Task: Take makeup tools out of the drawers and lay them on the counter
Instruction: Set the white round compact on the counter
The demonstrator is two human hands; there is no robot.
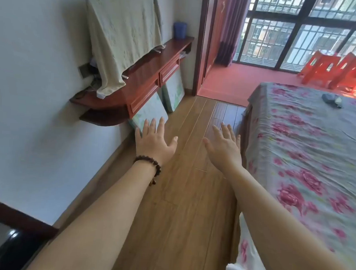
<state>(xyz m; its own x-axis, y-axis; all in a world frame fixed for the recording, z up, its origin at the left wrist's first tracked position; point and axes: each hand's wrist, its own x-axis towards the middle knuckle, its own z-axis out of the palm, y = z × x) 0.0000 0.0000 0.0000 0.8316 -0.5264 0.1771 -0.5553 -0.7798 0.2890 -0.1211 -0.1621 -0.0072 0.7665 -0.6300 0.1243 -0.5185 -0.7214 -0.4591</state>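
Note:
A red-brown wall-mounted counter (143, 71) runs along the left wall, with two closed drawers (143, 96) in its front. No makeup tools show. My left hand (155, 142), with a bead bracelet at the wrist, is stretched forward over the wood floor, fingers straight and spread, holding nothing. My right hand (224, 145) is held out the same way beside it, empty. Both hands are well short of the drawers.
A pale cloth (120, 34) drapes over something on the counter. A blue cup (179, 30) stands at its far end. Framed panels (151, 110) lean under the counter. A bed with a floral cover (308, 154) fills the right. Orange chairs (337, 69) stand by the window.

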